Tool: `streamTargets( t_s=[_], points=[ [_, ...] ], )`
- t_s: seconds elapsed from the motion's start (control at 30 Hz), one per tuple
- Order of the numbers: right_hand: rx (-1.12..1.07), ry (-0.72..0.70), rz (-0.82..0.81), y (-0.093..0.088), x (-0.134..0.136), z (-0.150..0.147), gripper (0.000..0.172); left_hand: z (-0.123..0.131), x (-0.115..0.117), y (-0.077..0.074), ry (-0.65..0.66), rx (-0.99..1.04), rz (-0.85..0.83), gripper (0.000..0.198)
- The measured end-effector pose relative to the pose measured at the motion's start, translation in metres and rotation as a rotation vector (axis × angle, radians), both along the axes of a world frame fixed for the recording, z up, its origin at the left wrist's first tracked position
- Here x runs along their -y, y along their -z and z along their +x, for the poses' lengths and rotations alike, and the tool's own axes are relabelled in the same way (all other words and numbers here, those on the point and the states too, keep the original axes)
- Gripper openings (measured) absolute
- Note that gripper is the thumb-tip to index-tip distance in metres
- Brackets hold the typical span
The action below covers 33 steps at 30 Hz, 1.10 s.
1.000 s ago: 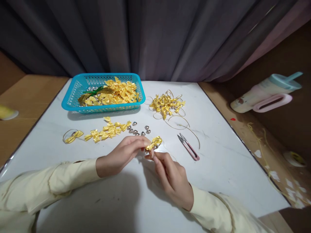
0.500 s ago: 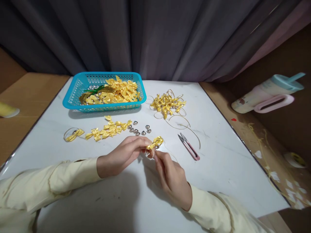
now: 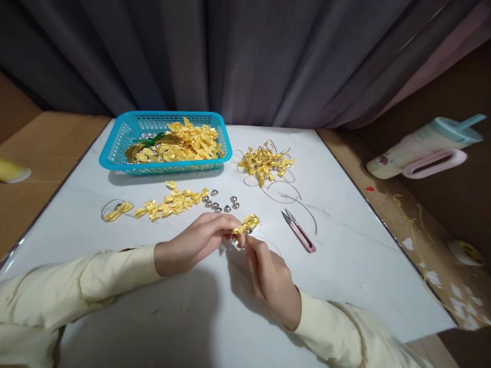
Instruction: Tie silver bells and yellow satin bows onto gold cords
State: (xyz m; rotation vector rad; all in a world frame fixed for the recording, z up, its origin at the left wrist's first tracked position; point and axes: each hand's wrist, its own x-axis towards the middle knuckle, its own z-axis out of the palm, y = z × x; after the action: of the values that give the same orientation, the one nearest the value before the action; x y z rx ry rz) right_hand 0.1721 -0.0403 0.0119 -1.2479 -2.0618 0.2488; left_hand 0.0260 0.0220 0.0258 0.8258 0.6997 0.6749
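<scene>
My cream sleeves (image 3: 118,271) reach in over the white tabletop (image 3: 356,286). My right grip (image 3: 274,286) has thumb and forefinger pressed together at the lower edge of a yellow bow (image 3: 251,222) — whether they pinch cord or metal there, I cannot tell. My left grip (image 3: 195,243) pinches that bow from its left side, between both hands and over the tabletop. To the right lie pink-handled snips (image 3: 303,237), blades pointing away from me. Just beyond my left fingers sit silver hearts (image 3: 227,208), with loose bows (image 3: 174,203) spread beside them to the left. Farther off, a heap of corded bows (image 3: 264,163) lies right of a turquoise basket (image 3: 164,166) — more bows inside, plus a green-tied gold bundle (image 3: 169,139). Dark curtains (image 3: 184,61) hang behind.
</scene>
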Motion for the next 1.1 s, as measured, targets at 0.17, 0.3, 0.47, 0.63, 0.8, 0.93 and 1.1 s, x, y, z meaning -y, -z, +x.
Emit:
streamTargets(
  t_s=[0.17, 0.3, 0.47, 0.63, 0.8, 0.93, 1.1],
  points=[
    [-0.002, -0.034, 0.008, 0.004, 0.0, 0.005, 0.016, -0.003, -0.005, -0.004, 0.026, -0.033, 0.018, 0.02],
    [-0.019, -0.04, -0.065, -0.002, -0.002, 0.01, 0.015, -0.009, -0.011, -0.013, 0.104, -0.105, 0.105, 0.019],
    [-0.041, -0.048, -0.142, -0.007, -0.001, 0.01, 0.013, -0.012, -0.011, -0.019, 0.151, -0.181, 0.221, 0.02],
    [-0.076, -0.018, -0.183, -0.006, 0.005, 0.005, 0.013, -0.009, -0.006, -0.016, 0.151, -0.141, 0.179, 0.019],
    [-0.11, 0.006, -0.194, -0.008, 0.008, 0.002, 0.012, -0.005, -0.001, -0.018, 0.114, -0.088, 0.078, 0.02],
    [-0.07, 0.007, -0.177, -0.007, 0.008, 0.002, 0.013, -0.004, -0.001, -0.019, 0.108, -0.108, 0.075, 0.02],
    [-0.001, -0.016, -0.059, -0.002, 0.006, 0.003, 0.014, -0.005, -0.002, -0.017, 0.115, -0.13, 0.103, 0.02]
  ],
)
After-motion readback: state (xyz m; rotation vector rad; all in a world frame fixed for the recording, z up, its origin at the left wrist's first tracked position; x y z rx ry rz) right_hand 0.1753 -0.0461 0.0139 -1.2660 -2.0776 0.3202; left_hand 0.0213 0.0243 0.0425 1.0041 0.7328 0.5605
